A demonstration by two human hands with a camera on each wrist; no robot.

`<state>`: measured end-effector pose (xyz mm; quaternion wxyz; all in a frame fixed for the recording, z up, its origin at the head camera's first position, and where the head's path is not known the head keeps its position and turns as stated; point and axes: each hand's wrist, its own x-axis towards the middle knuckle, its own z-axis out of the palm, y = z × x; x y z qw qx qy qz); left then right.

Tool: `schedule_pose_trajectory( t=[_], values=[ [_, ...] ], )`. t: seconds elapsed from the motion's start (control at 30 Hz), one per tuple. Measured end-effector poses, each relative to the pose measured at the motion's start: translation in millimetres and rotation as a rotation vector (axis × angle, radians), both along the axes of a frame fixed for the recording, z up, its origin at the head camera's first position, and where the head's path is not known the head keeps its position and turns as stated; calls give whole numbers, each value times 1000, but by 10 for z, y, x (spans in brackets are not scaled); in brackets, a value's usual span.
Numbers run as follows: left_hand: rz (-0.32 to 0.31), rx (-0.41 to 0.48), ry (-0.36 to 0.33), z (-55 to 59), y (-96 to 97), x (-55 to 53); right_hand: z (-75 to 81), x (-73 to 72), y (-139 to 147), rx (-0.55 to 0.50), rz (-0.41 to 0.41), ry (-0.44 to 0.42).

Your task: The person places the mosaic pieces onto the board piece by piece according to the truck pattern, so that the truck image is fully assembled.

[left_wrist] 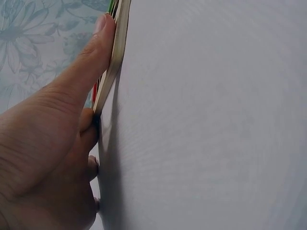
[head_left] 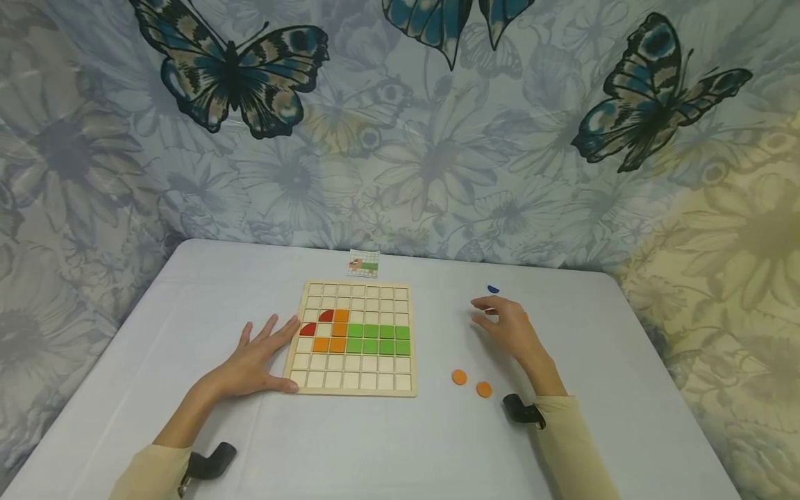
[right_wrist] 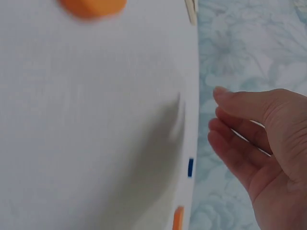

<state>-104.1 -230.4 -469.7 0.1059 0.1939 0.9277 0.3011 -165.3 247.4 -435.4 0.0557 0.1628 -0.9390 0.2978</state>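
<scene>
My left hand [head_left: 250,362] lies with its fingers spread at the left side of a wooden grid board [head_left: 369,382]. The thumb touches the board's near corner, as the left wrist view also shows along the rim [left_wrist: 112,72]. On the board sit green squares [head_left: 378,339], orange squares [head_left: 338,329] and red quarter-round pieces [head_left: 326,316]. My right hand [head_left: 507,325] hovers over the table right of the board, fingers loosely bent with nothing between them. Just beyond its fingers lies a dark blue half-round piece [head_left: 493,289]. An orange piece [right_wrist: 178,218] is partly hidden behind that hand in the head view.
Two orange discs [head_left: 471,383] lie on the white table [head_left: 350,444], between the board and the right sleeve. A small pattern card [head_left: 364,264] rests behind the board, near the table's back edge. A flower-and-butterfly backdrop [head_left: 431,173] stands behind the table.
</scene>
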Motion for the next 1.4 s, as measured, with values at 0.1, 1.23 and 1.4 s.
schedule_pose_trajectory(
  t=[0.1,1.23,1.4],
  values=[
    [-7,0,2,-4,7,-10,1,3,152,12,-39,-22],
    [-15,-15,27,5,7,-16,14,-14,818,97,-85,-118],
    [-11,-11,24,9,10,-10,18,2,809,113,-103,-120]
  ],
)
